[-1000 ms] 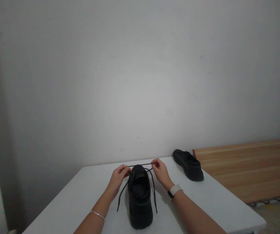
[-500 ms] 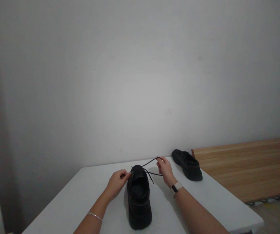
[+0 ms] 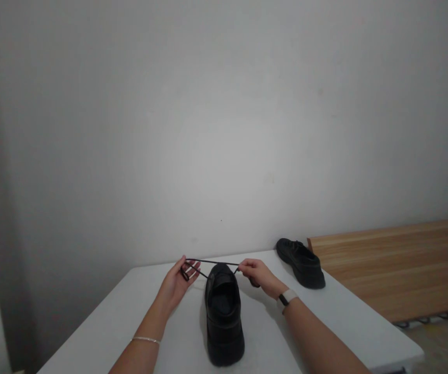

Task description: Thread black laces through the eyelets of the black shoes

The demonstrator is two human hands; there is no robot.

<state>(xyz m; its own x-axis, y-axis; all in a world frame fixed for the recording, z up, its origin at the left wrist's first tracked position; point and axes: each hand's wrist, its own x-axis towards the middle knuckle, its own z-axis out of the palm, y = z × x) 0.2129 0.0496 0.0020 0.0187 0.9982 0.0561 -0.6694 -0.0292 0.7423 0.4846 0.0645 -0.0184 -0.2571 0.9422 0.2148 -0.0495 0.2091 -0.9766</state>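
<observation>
A black shoe (image 3: 224, 332) stands on the white table in front of me, its heel towards me. On its left, my left hand (image 3: 177, 280) has a black shoelace (image 3: 212, 261) over its thumb and fingers, which are partly curled around it. Right of the toe, my right hand (image 3: 255, 272) pinches the lace between thumb and fingertips. One stretch of lace runs nearly straight between both hands above the shoe's front. Another slants from my left hand down to the shoe. The shoe's tongue and collar hide the lacing.
A second black shoe (image 3: 301, 264) sits at the table's back right, near the wall. The white table (image 3: 130, 317) reaches the grey-white wall (image 3: 224, 156). A wooden plank panel (image 3: 391, 270) stands beyond the table's right edge.
My left hand has moved from the shoe's side out to the left and now has lace across it. My right hand has come in closer to the shoe, pulling the lace across.
</observation>
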